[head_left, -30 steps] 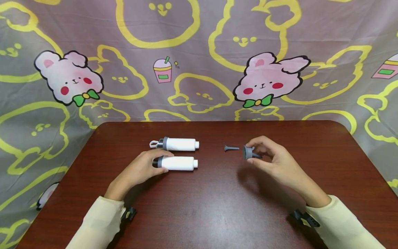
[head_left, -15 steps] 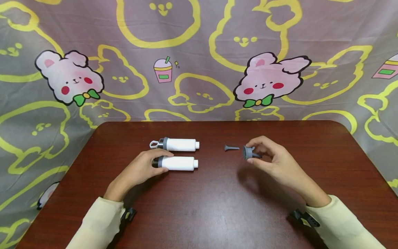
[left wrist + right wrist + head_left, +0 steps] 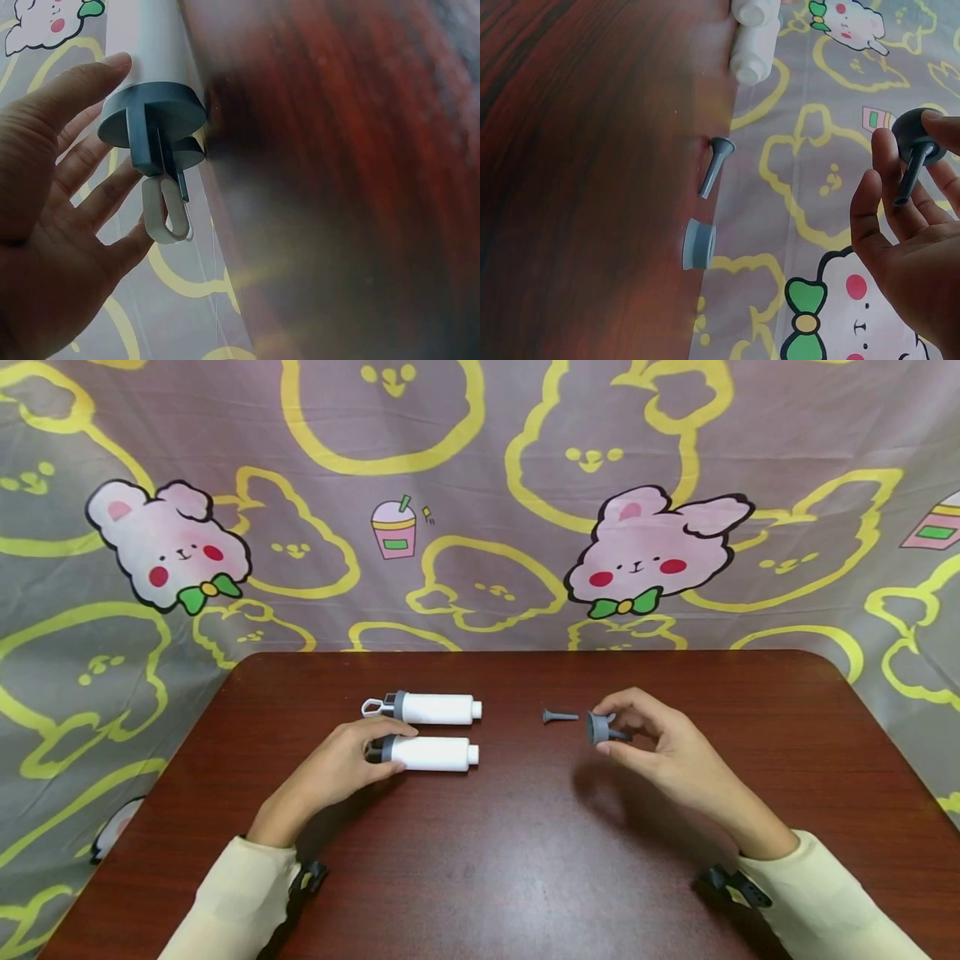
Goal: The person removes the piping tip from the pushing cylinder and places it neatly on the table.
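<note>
My left hand [image 3: 333,768] holds the nearer white cylinder [image 3: 435,754] at its grey collar end, thumb on the near side and a finger over the far side. The left wrist view shows its dark grey collar [image 3: 154,112] and a pale loop handle [image 3: 166,214]. Behind it lies a matching white cylinder [image 3: 438,709] with a loop handle. My right hand [image 3: 678,752] pinches a grey funnel [image 3: 597,728] by its wide rim, mouth facing left. In the right wrist view its narrow spout [image 3: 911,180] points away from the thumb.
Left of the held funnel lies a small slim grey funnel [image 3: 561,717]. A short grey ring-like piece [image 3: 698,245] stands near it in the right wrist view. The brown table [image 3: 510,877] ends at a patterned cloth [image 3: 480,510] behind.
My left fingertips have slid very slightly leftward along the nearer white cylinder. The right hand and the funnel keep their place.
</note>
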The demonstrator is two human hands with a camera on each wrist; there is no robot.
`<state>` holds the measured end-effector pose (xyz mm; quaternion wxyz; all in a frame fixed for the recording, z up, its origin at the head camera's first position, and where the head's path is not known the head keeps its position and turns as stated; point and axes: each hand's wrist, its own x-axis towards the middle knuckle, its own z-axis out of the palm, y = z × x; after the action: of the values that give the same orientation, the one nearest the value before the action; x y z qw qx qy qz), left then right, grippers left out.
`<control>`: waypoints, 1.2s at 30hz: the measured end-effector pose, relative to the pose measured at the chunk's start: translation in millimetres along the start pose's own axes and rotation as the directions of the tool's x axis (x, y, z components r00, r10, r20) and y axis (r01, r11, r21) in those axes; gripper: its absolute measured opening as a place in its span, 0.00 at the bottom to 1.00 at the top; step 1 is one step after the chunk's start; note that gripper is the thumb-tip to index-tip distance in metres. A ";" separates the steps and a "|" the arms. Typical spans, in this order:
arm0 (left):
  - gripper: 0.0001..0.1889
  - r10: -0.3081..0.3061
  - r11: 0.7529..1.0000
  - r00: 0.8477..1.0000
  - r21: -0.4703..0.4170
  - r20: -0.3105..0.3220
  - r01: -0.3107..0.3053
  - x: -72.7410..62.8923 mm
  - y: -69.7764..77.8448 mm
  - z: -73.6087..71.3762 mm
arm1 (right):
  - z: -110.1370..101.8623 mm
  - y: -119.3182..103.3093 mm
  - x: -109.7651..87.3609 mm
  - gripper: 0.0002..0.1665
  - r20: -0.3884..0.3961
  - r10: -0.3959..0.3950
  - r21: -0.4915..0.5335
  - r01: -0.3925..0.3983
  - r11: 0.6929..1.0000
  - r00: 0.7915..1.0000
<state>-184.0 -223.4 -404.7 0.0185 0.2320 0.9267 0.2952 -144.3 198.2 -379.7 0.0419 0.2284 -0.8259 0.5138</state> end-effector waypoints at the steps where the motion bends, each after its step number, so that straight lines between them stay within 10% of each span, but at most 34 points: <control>1: 0.23 0.000 1.000 1.000 0.000 -0.001 0.000 0.0 0.2 -0.1 | 0.1 -0.2 -0.1 0.19 0.000 -0.002 0.000 0.002 1.000 1.000; 36: 0.21 0.171 0.985 0.983 -0.027 -0.069 -0.173 11.4 53.3 3.6 | -1.4 -4.9 -2.9 0.19 -0.011 0.037 0.002 -0.037 0.999 0.999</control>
<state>-171.2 -178.2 -376.8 -0.0340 0.3008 0.8983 0.3184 -139.9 198.5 -375.9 0.0370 0.2102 -0.8293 0.5165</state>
